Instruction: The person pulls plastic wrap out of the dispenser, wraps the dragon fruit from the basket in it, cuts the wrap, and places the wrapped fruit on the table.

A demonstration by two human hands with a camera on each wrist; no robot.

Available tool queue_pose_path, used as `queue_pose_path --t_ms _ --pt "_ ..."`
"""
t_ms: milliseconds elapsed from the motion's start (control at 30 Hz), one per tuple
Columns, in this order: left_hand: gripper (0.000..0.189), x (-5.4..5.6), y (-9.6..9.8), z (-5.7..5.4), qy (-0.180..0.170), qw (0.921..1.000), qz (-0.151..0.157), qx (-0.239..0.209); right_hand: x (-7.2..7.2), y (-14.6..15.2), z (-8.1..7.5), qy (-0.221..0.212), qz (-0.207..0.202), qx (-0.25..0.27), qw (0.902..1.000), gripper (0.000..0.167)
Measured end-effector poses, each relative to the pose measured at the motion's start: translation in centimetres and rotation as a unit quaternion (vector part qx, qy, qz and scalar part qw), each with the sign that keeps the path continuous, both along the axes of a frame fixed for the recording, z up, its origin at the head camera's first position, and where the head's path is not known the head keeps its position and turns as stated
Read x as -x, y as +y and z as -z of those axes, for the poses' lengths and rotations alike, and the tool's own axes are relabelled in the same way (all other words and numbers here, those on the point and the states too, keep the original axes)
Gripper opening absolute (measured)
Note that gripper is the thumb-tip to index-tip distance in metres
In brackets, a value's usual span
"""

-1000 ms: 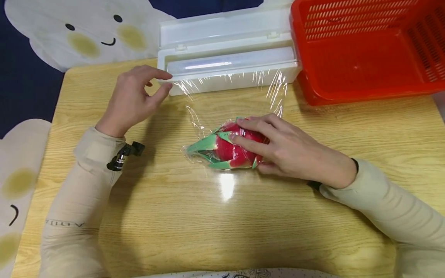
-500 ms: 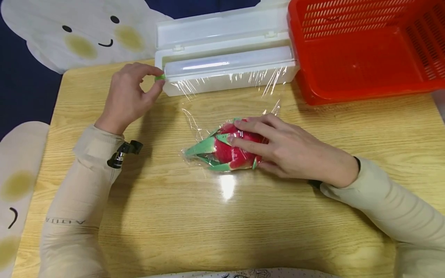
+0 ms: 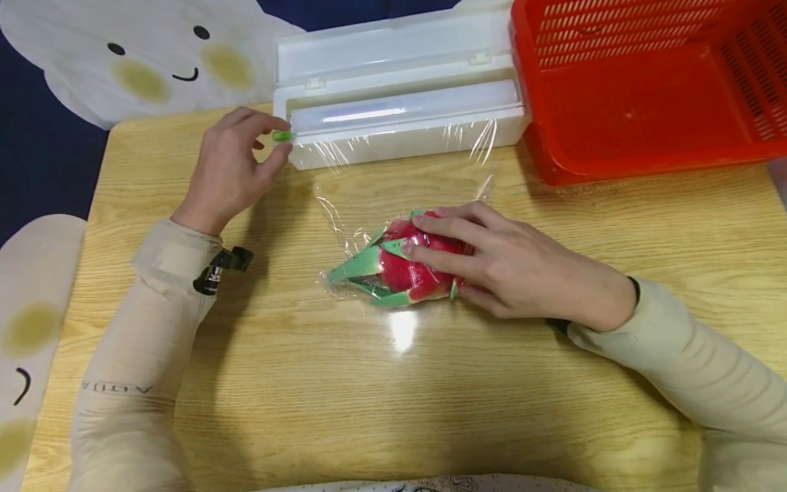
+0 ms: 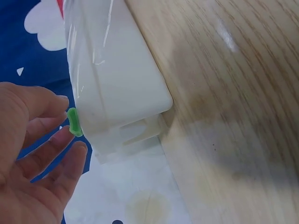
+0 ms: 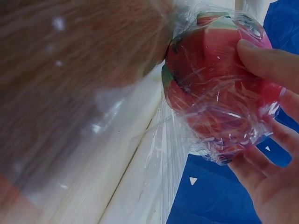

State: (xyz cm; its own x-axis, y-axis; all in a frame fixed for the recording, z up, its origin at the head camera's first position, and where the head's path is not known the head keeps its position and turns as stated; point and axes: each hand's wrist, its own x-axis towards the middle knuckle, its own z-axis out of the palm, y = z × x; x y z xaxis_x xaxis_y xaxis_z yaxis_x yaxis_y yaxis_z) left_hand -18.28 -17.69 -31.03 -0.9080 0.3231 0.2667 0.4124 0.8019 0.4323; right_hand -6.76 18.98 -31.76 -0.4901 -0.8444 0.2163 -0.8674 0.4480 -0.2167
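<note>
A red dragon fruit (image 3: 399,266) with green scales lies on the table, wrapped in clear cling film (image 5: 224,112). My right hand (image 3: 501,263) grips its right end, thumb and fingers curved around the wrapped fruit. From the fruit, the film stretches back to the front edge of a white cling film box (image 3: 406,140), which stands with its lid raised and a roll (image 3: 402,108) inside. At the box's left end my left hand (image 3: 236,164) is beside a small green slider (image 4: 74,122). Its thumb and fingers are parted around the slider.
A red plastic basket (image 3: 645,160) stands against the box's right end. The wooden table (image 3: 344,403) extends in front of the fruit. Behind and to the left hangs dark blue cloth with white cloud shapes (image 3: 154,55).
My left hand has shifted slightly left at the box's end, and the green slider has come into view between its fingertips, which have since parted a little. My right hand stays on the dragon fruit.
</note>
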Motion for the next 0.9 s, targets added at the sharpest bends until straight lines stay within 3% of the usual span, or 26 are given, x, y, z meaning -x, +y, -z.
queue_pose_path --t_ms 467,900 --pt "0.021 0.53 0.33 0.11 0.016 0.9998 0.004 0.011 0.18 0.11 -0.01 -0.008 -0.001 0.002 1.0000 0.084" --pt "0.020 0.87 0.62 -0.19 0.007 0.9998 0.010 0.018 0.23 0.13 0.00 -0.008 -0.003 0.002 1.0000 0.083"
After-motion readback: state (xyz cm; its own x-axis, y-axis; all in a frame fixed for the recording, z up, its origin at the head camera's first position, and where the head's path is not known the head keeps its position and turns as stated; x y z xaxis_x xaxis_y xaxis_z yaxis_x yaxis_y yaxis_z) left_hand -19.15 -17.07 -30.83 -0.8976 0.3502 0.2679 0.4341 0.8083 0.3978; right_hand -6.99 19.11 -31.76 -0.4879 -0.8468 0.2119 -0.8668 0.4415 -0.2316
